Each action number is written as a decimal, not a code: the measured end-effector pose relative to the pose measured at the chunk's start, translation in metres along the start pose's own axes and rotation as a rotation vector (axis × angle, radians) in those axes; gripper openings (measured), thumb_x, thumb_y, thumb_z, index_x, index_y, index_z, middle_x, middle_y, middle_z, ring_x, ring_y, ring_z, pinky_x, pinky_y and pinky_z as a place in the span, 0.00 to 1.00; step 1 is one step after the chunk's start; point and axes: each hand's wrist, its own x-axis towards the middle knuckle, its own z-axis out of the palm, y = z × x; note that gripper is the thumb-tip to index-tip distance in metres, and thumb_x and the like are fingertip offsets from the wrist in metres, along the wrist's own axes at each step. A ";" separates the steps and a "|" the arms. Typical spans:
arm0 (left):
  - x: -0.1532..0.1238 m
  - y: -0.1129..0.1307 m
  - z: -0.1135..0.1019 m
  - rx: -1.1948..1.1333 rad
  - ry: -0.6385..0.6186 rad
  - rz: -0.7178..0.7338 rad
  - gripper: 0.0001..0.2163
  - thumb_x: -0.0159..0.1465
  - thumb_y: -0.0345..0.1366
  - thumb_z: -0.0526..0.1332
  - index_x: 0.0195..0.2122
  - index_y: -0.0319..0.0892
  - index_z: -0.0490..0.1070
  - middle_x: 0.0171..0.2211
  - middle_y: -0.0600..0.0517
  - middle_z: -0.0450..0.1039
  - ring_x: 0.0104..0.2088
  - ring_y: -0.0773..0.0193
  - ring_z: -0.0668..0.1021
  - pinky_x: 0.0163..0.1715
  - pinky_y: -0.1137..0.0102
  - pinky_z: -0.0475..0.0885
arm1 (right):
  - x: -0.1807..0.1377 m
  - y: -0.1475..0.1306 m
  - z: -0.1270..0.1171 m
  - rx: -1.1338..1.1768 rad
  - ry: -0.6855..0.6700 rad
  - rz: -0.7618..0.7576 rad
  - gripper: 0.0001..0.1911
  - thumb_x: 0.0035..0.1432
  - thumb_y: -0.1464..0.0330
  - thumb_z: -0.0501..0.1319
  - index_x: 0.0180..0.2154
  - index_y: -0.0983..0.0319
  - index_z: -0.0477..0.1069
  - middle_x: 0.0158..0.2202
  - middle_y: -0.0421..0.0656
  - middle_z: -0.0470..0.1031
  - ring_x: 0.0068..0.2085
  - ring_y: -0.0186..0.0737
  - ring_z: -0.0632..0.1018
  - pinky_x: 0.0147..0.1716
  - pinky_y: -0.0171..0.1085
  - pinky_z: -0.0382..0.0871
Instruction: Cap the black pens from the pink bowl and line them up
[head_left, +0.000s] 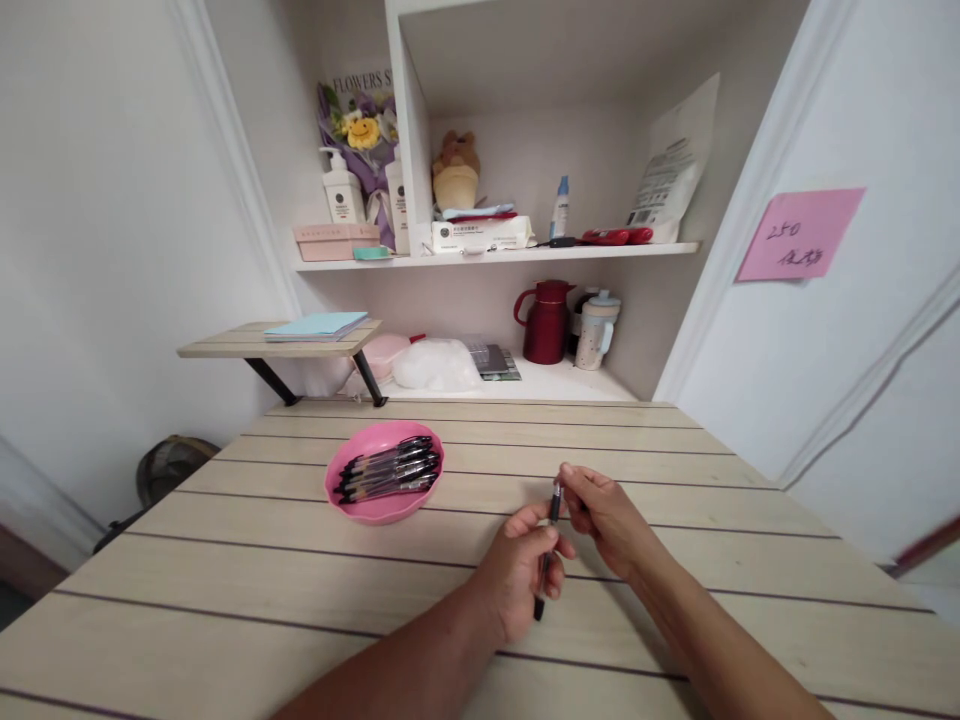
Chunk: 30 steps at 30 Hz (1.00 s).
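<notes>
My left hand (517, 570) is closed around the barrel of a black-and-clear pen (554, 505), just above the tabletop. The pen is tilted, with its dark lower end sticking out below my fingers. At its upper end, the thumb and fingers of my right hand (598, 512) are pinched together on the silvery tip; whether a small part sits between them is hidden. To the left of my hands stands a pink bowl (382, 512) with a wavy rim. Several similar pens (390, 468) lie in it side by side.
The slatted wooden table (285, 580) runs back to a white shelf unit (480, 258). A small raised stand (217, 345) with blue paper (319, 326) is at back left. Behind the table are a plastic bag (435, 365), a red jug (547, 325) and a tumbler (597, 335).
</notes>
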 end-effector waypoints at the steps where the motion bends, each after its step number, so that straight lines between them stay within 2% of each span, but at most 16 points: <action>1: 0.001 0.000 0.000 0.002 0.016 0.011 0.20 0.50 0.39 0.61 0.45 0.42 0.64 0.25 0.56 0.68 0.15 0.76 0.65 0.14 0.78 0.53 | -0.001 0.001 0.003 -0.054 0.011 -0.018 0.17 0.45 0.54 0.61 0.23 0.62 0.63 0.13 0.32 0.57 0.14 0.25 0.53 0.14 0.30 0.44; 5: 0.001 -0.002 0.001 0.026 0.069 0.035 0.20 0.49 0.42 0.63 0.41 0.42 0.64 0.25 0.57 0.67 0.16 0.77 0.66 0.15 0.78 0.54 | -0.005 0.001 0.007 -0.166 0.072 -0.080 0.18 0.41 0.55 0.63 0.19 0.61 0.62 0.12 0.32 0.57 0.15 0.26 0.55 0.14 0.30 0.46; 9: 0.001 -0.002 0.003 0.056 0.144 0.025 0.16 0.51 0.46 0.61 0.36 0.42 0.63 0.21 0.60 0.63 0.11 0.80 0.58 0.12 0.78 0.46 | -0.007 0.000 0.008 -0.174 0.039 -0.085 0.16 0.42 0.56 0.63 0.20 0.62 0.65 0.12 0.33 0.58 0.16 0.26 0.56 0.15 0.30 0.48; 14: 0.001 0.000 0.004 0.031 0.137 -0.001 0.14 0.53 0.46 0.59 0.33 0.43 0.60 0.20 0.61 0.61 0.11 0.80 0.56 0.12 0.78 0.43 | -0.008 0.000 0.013 -0.110 0.003 -0.031 0.17 0.44 0.54 0.62 0.26 0.63 0.68 0.13 0.33 0.60 0.16 0.26 0.57 0.15 0.30 0.48; 18: 0.001 0.000 0.004 0.044 0.135 -0.009 0.14 0.53 0.46 0.59 0.32 0.43 0.60 0.20 0.60 0.62 0.10 0.80 0.56 0.12 0.78 0.42 | -0.008 0.001 0.013 -0.118 0.013 -0.031 0.15 0.40 0.58 0.65 0.22 0.62 0.66 0.14 0.34 0.61 0.16 0.26 0.57 0.15 0.30 0.48; 22: 0.000 0.000 0.004 0.014 0.117 -0.003 0.14 0.52 0.46 0.59 0.31 0.43 0.59 0.20 0.60 0.62 0.10 0.80 0.56 0.12 0.78 0.42 | -0.009 0.002 0.012 0.015 -0.054 0.035 0.16 0.41 0.58 0.65 0.29 0.62 0.70 0.18 0.35 0.65 0.18 0.27 0.59 0.16 0.30 0.52; 27: 0.000 0.000 0.005 0.005 0.131 -0.004 0.15 0.51 0.47 0.60 0.31 0.43 0.59 0.19 0.61 0.62 0.10 0.81 0.55 0.12 0.79 0.42 | -0.007 0.004 0.010 0.029 -0.039 0.055 0.15 0.39 0.59 0.67 0.22 0.63 0.67 0.13 0.34 0.60 0.16 0.26 0.57 0.15 0.30 0.49; 30: 0.000 0.001 0.005 -0.003 0.118 0.000 0.15 0.51 0.48 0.60 0.31 0.42 0.59 0.19 0.61 0.62 0.10 0.81 0.55 0.12 0.79 0.43 | -0.006 0.005 0.009 0.116 -0.096 0.068 0.17 0.41 0.59 0.66 0.31 0.63 0.70 0.18 0.36 0.65 0.17 0.26 0.58 0.16 0.31 0.51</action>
